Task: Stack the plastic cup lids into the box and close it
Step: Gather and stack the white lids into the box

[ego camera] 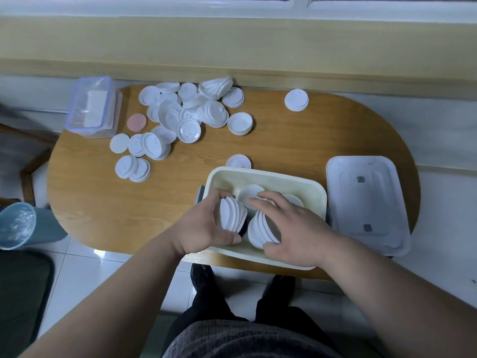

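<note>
**Cream box, part-filled, both hands inside**

Cream box (265, 177) stood open at the near edge of the wooden table (103, 202). Left hand (206, 226) curled round a held stack (232, 214) of white lids set on edge at the box's left side. Right hand (291, 226) lay with fingers spread over a second stack (263, 228) beside it (thumb at the near end). Box lid (366, 202) lay flat just right of the box. Loose lids (185, 112) were heaped at the table's far side, near a clear container (91, 107).
</note>
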